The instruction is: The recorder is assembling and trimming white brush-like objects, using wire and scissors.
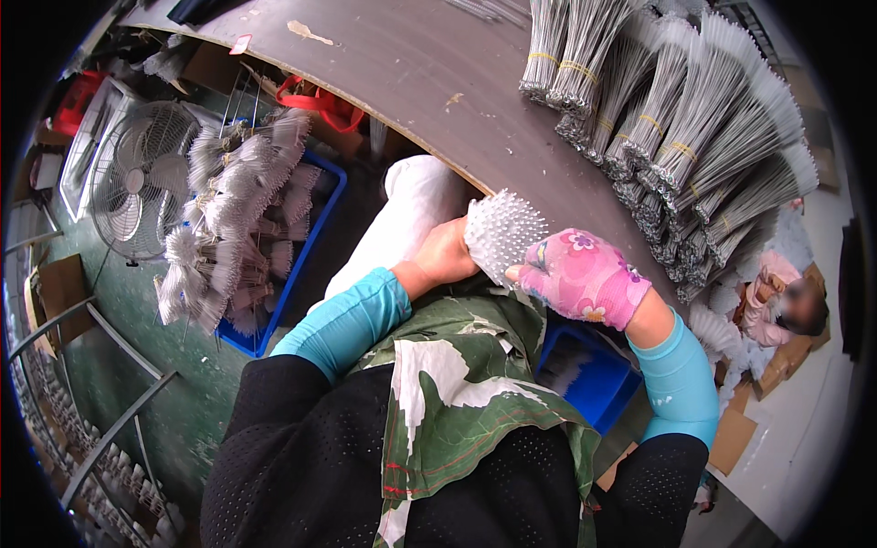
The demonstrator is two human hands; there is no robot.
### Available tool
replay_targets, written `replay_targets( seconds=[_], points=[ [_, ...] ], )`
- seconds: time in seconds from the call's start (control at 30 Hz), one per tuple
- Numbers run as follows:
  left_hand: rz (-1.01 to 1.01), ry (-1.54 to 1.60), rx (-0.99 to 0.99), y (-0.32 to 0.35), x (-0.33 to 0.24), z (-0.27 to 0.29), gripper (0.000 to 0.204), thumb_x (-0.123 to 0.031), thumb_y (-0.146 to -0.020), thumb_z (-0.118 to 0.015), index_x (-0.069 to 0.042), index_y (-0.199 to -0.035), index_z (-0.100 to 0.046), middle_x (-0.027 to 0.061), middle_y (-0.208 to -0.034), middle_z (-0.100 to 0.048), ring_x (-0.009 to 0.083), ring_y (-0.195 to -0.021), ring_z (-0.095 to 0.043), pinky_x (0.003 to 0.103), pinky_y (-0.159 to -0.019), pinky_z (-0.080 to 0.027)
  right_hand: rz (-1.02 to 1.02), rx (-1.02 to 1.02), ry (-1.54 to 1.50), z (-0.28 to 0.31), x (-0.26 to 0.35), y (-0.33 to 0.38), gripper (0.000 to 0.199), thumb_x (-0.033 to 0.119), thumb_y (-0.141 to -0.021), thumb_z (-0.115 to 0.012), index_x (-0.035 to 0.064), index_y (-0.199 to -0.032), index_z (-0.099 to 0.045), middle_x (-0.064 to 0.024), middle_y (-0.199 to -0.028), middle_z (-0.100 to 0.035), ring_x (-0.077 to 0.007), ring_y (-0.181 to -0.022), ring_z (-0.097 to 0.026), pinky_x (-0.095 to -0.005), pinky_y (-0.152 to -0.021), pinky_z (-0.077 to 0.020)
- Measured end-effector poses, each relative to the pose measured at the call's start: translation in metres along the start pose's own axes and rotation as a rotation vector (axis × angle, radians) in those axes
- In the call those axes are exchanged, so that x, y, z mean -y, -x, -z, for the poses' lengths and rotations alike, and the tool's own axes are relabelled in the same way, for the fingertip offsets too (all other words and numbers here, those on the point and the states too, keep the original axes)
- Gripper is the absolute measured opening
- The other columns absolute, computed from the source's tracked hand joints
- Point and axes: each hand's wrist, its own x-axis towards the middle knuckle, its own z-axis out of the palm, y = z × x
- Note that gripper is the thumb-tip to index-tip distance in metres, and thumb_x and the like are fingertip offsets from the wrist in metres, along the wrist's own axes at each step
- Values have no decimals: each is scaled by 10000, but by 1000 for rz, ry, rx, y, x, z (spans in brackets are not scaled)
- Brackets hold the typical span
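Head view, as I stood by: one white-tipped bundle [502, 230], above the lap at the desk's [411, 87] edge. Left hand [445, 254], bare, was wrapped round its left side. Right hand [583, 276], flower-gloved, was curled inward, thumb against it; its grip I couldn't tell. Both forearms angled inward.

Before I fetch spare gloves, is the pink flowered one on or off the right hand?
On: the pink glove covers most of the right hand. The left hand, also at the white spiky bundle, is bare.
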Motion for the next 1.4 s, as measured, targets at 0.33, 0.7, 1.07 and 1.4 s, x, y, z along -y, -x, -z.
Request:
replay_targets(
  seconds=[0.33, 0.7, 1.07, 1.4],
  points=[
    [-46, 102, 60, -6, -3, 3, 364, -171, -774, -644, -67, -1114, -568, 145, -1078, -616, 288, -1018, -581, 351, -866, -443, -112, -49, -1028, 8, -31, 41, 276, 298, -884, -575, 36, -965, -612, 28, -759, -541, -51, -652, -469, -222, -601, -426],
    [-102, 276, 645, -41, -33, 14, 571, -121, -722, -723, -29, -1237, -493, 98, -1190, -565, 183, -1140, -492, 344, -996, -363, 298, -778, -1009, -100, -41, 6, 1164, 247, -551, -870, 42, -1431, -135, -119, -1388, -334, -226, -1233, -389, -360, -1037, -311],
    [-108, -86, 30, -6, -5, -7, 367, -198, -837, -593, -64, -1176, -557, 121, -1150, -595, 231, -1075, -555, 335, -923, -427, 124, -928, -1039, -119, 4, -16, 1045, 124, -626, -812, 42, -1422, -140, -134, -1374, -334, -228, -1214, -406, -345, -1006, -354],
    [280, 581, 381, -7, 28, 2, 478, -270, -984, -234, -44, -1405, -213, 103, -1442, -277, 218, -1318, -286, 358, -1104, -236, 118, -747, -1020, -108, -24, 9, 967, 131, -645, -793, 21, -1407, -208, -169, -1332, -429, -225, -1132, -496, -293, -861, -441]
  ],
)
